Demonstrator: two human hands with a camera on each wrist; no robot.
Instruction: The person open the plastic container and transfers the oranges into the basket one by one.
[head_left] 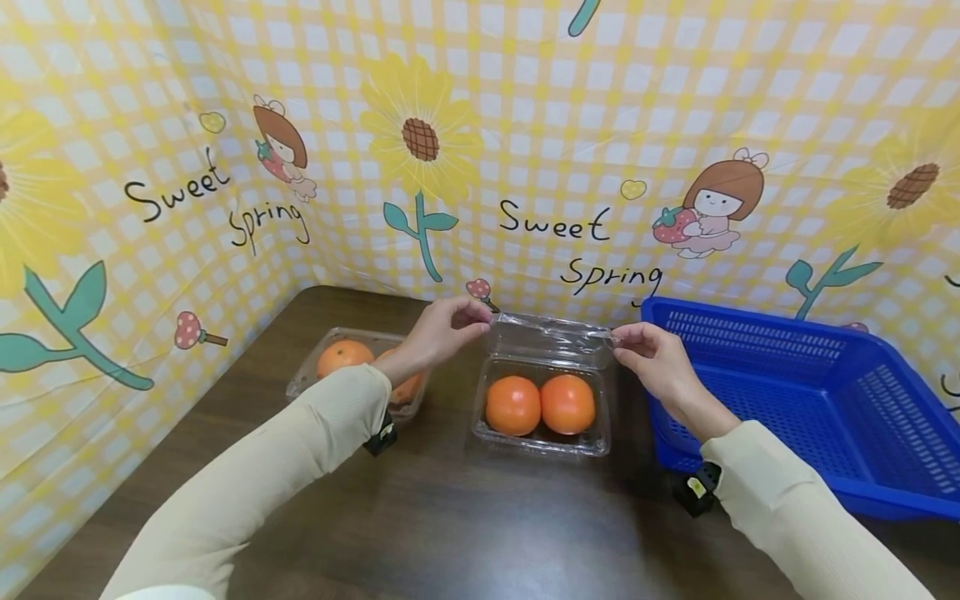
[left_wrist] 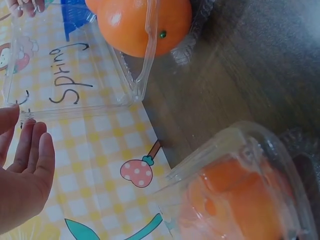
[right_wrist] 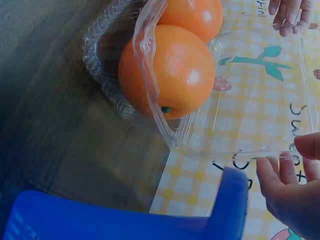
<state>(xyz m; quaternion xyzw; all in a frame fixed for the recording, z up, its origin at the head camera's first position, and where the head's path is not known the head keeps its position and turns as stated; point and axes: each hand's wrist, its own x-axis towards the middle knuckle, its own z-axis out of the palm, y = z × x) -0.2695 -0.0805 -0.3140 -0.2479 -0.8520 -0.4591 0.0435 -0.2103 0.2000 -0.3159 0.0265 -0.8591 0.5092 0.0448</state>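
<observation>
A clear plastic clamshell box (head_left: 542,448) stands on the table with its lid (head_left: 551,342) raised at the back. Two oranges (head_left: 513,406) sit side by side in its base, one showing a green stem end in the right wrist view. My left hand (head_left: 442,332) pinches the lid's left corner between thumb and fingers. At the right corner, my right hand (head_left: 660,367) pinches the same lid edge. Just left of it, partly behind my left forearm, is a second clear box (head_left: 306,375) with oranges (head_left: 345,358) inside.
On the right stands a blue perforated plastic basket (head_left: 806,408), close beside my right hand and forearm. The brown wooden table (head_left: 465,517) meets a yellow checked cloth (head_left: 525,150) that hangs along the back and left.
</observation>
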